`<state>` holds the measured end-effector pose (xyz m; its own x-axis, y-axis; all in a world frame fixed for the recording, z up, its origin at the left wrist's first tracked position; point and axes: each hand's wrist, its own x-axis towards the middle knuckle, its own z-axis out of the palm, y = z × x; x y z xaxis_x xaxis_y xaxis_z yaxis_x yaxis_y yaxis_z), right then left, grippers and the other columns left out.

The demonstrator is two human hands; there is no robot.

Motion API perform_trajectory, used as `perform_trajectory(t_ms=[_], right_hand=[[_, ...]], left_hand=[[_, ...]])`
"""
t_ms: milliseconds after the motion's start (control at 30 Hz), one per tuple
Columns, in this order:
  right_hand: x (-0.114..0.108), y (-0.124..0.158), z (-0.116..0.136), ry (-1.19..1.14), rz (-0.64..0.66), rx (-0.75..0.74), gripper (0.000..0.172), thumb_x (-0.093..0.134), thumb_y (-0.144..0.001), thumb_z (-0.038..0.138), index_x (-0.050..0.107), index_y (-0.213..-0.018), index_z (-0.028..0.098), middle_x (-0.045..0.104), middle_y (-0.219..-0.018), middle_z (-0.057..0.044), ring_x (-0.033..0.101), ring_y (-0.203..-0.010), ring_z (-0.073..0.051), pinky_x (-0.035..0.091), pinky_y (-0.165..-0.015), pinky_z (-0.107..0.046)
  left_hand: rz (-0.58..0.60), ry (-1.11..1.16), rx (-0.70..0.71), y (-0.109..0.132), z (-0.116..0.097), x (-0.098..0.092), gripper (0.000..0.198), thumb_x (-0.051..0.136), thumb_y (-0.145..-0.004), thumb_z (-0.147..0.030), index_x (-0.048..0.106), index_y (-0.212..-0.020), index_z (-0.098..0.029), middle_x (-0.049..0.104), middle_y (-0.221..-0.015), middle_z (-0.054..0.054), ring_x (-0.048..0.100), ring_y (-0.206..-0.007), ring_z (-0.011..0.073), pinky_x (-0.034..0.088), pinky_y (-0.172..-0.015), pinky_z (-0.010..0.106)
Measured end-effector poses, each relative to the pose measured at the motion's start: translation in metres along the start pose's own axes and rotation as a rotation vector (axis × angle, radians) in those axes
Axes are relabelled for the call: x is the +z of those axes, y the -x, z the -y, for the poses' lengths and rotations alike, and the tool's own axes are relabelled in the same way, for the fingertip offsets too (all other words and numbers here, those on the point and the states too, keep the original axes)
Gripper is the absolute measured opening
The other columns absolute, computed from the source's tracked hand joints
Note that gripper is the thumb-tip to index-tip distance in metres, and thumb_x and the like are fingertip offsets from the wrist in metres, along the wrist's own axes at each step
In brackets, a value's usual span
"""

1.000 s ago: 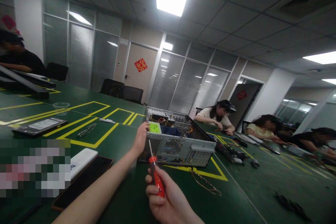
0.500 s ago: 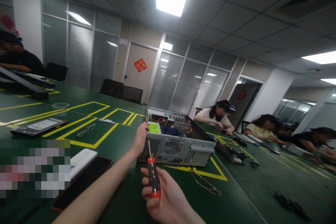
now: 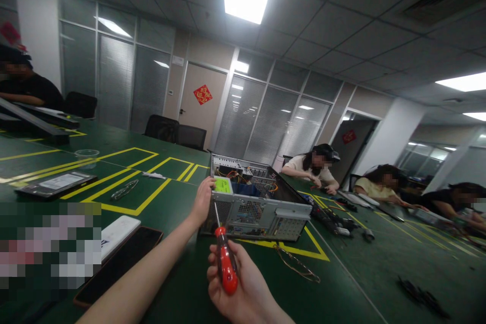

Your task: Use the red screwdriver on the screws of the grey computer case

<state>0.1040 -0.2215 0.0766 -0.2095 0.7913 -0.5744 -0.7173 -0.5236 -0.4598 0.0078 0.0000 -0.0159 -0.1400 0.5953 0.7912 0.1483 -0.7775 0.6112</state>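
Observation:
An open computer case [image 3: 273, 223] lies on the green table, its rear panel towards me. At its left corner is a power supply [image 3: 223, 186] with a bright green label. My left hand [image 3: 204, 202] holds the power supply's left edge, fingers curled over it. In front of the case, my right hand [image 3: 239, 283] is closed around the red and black handle of a screwdriver [image 3: 227, 263]. The shaft points up and away, its tip at the rear panel below the power supply; whether it sits in a screw is too small to tell.
To the left lie a hard drive [image 3: 56, 182], a clear cup [image 3: 87, 157], a white box-like thing [image 3: 120, 235] and a dark phone [image 3: 125, 263]. A thin cable bundle [image 3: 296, 263] is at front right. Other people sit at the table's far sides.
The screwdriver handle has turned and tilted in my right hand, its end now lower and further right. My right fingers have shifted along it. My left hand stays in place.

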Motion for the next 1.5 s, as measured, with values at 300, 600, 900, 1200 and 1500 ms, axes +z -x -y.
perform_trajectory(t_ms=[300,600,900,1200,1500], right_hand=[[-0.005,-0.001,0.002,-0.07,0.087,0.034,0.05,0.036,-0.107,0.039,0.058,-0.075,0.008,0.052,-0.056,0.001,0.036,-0.04,-0.001,0.021,-0.034,-0.007],[-0.003,-0.002,0.002,0.063,0.098,0.08,0.045,0.035,-0.107,0.041,0.064,-0.096,0.008,0.061,-0.064,-0.002,0.056,-0.049,-0.01,0.04,-0.041,-0.015],[-0.008,-0.004,0.003,-0.092,0.089,0.098,0.041,0.042,-0.106,0.035,0.058,-0.076,0.011,0.049,-0.058,0.003,0.037,-0.042,-0.001,0.022,-0.036,-0.007],[-0.007,-0.007,0.001,0.035,0.108,0.118,0.048,0.035,-0.106,0.047,0.066,-0.103,0.01,0.06,-0.066,-0.003,0.054,-0.05,-0.01,0.034,-0.039,-0.014],[-0.013,-0.008,0.002,-0.038,0.095,0.05,0.028,0.061,-0.097,0.029,0.058,-0.075,0.013,0.053,-0.064,0.002,0.042,-0.046,-0.002,0.025,-0.037,-0.007]], left_hand=[[-0.003,-0.003,0.001,-0.001,0.001,0.0,0.05,0.023,-0.103,-0.055,0.061,-0.097,-0.022,0.067,-0.124,0.01,0.056,-0.13,0.0238,0.041,-0.117,0.047],[0.0,0.005,-0.012,0.0,0.002,0.0,0.048,0.024,-0.103,-0.053,0.061,-0.098,-0.023,0.067,-0.124,0.01,0.056,-0.131,0.0235,0.041,-0.117,0.047],[-0.006,0.0,-0.013,0.0,0.005,0.002,0.049,0.024,-0.103,-0.055,0.062,-0.099,-0.024,0.067,-0.124,0.01,0.055,-0.133,0.0238,0.04,-0.118,0.047],[0.018,0.006,-0.025,0.0,0.001,0.0,0.049,0.023,-0.103,-0.055,0.061,-0.098,-0.024,0.066,-0.125,0.009,0.053,-0.134,0.0231,0.038,-0.119,0.046],[0.006,0.002,-0.018,-0.001,0.002,0.0,0.05,0.023,-0.103,-0.055,0.061,-0.097,-0.023,0.067,-0.123,0.01,0.054,-0.132,0.0236,0.039,-0.118,0.046]])
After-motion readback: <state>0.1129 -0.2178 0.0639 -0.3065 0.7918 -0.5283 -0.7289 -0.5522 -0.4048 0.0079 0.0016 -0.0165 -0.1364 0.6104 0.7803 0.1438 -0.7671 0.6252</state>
